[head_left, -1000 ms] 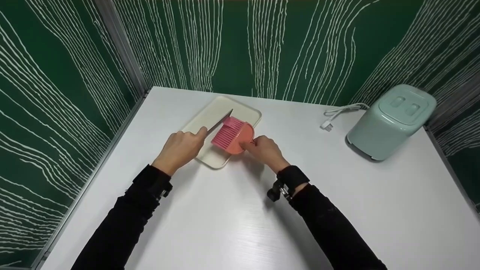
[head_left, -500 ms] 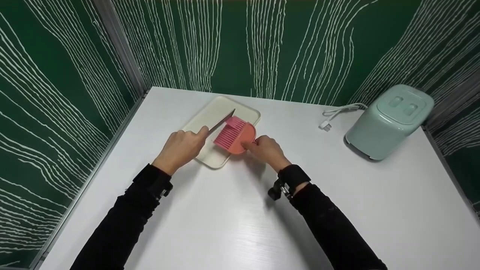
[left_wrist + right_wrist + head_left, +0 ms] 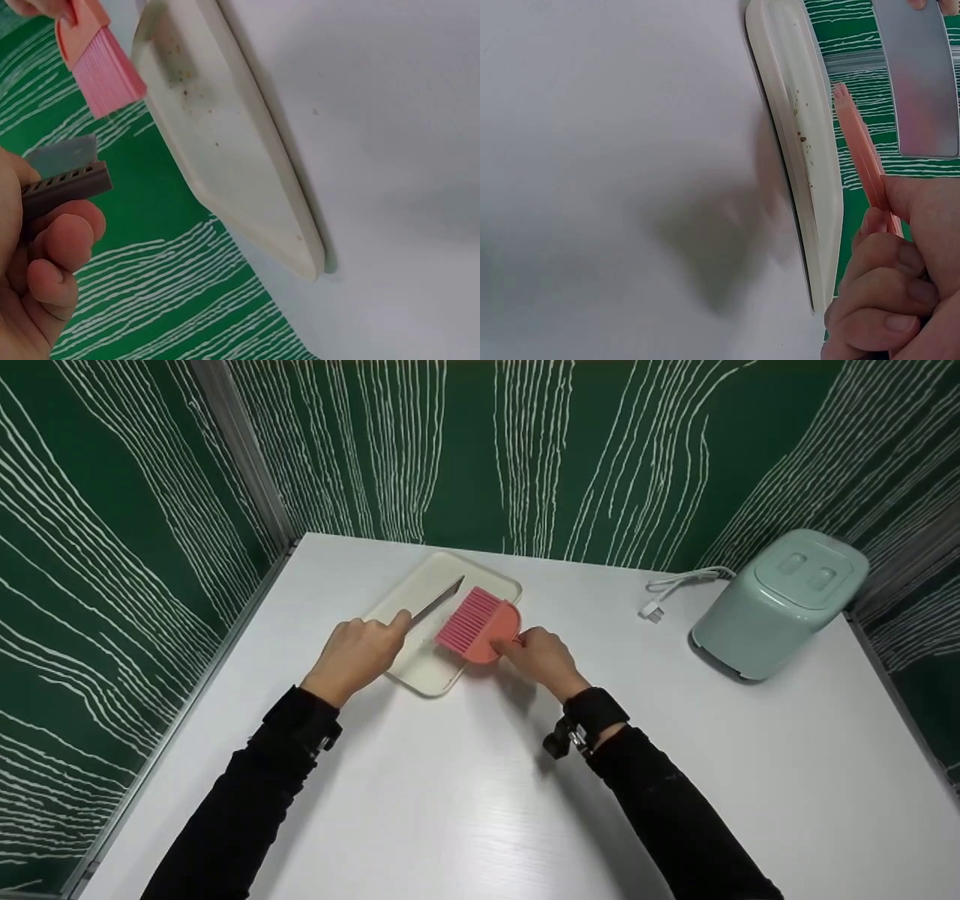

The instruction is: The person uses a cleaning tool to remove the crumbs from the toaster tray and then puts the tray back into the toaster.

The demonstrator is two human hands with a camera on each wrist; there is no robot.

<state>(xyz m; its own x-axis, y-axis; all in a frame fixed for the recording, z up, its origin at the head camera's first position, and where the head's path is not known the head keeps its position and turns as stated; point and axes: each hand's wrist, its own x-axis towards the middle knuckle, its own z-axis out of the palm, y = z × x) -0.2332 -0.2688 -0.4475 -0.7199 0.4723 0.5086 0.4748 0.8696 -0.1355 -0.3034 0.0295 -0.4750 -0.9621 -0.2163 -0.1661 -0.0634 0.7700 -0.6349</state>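
My left hand [image 3: 358,654] grips a flat grey plate-like tool [image 3: 922,82], seen nearly edge-on in the head view; a brown slotted piece [image 3: 67,187] shows beside my fingers in the left wrist view. In my right hand [image 3: 544,660] is a small hand brush [image 3: 486,639], pinched by its orange half-round handle, pink bristles pointing left. Both tools overlap a cream tray [image 3: 426,681] in the head view, with a narrow gap between them. Small brown crumbs [image 3: 186,93] lie scattered on the tray.
A pale green appliance [image 3: 780,607] stands on the right of the white table [image 3: 450,810], its white cord and plug [image 3: 651,610] beside it. Green panels with white streaks [image 3: 465,450] rise behind and at the sides.
The brush has moved a little to the right, away from the grey tool, its bristles now apart from it. My left hand and the tool have shifted slightly left.
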